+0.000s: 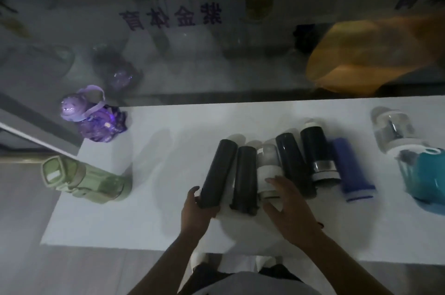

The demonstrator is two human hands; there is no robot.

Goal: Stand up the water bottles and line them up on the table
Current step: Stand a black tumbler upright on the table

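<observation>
Several bottles lie side by side on the white table (154,217), their near ends toward me. My left hand (195,210) grips the near end of the leftmost black bottle (218,169). Beside it lies a second black bottle (244,176). My right hand (289,208) curls over the near end of the white-and-clear bottle (268,167), thumb on one side and fingers on top. Further right lie a dark bottle (293,162), a black bottle with a silver band (317,152) and a blue bottle (351,169).
A purple bottle with a strap (96,118) and a green bottle (84,179) stand at the table's left end. A clear bottle (390,130) and a teal bottle (426,181) sit at the right end. A glass pane runs behind the table's far edge.
</observation>
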